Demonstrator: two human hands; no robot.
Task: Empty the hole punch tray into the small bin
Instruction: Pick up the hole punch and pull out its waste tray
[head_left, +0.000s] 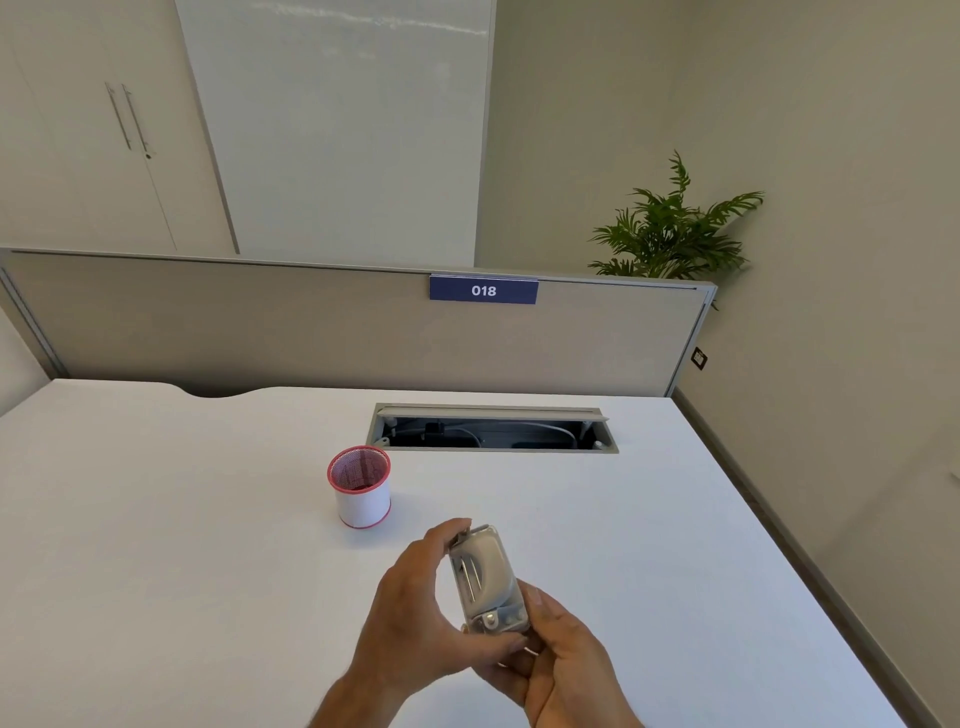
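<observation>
Nearest the camera, above the front of the white table (156, 545), two hands are gripping one grey hole punch (485, 582), lifted clear of the surface and tilted so its underside is facing up. The left hand (415, 613) is curling around the punch's left edge, thumb pressing near the lower end and fingertips hooking over the far end. The right hand (558, 654) is cupping the lower end from below and from the right, fingers closing round it. Whether the tray is sitting on or coming off cannot be told.

Further back and to the left, one small bin (361, 488), a white cylinder with a pink mesh lining and rim, is standing upright on the table, well apart from the hands. Beyond it, one open cable hatch (491, 428) is showing wires inside. Behind the table a grey partition (260, 322) is carrying one blue sign (483, 290) reading 018, and one green plant (670, 228) is rising past its right end.
</observation>
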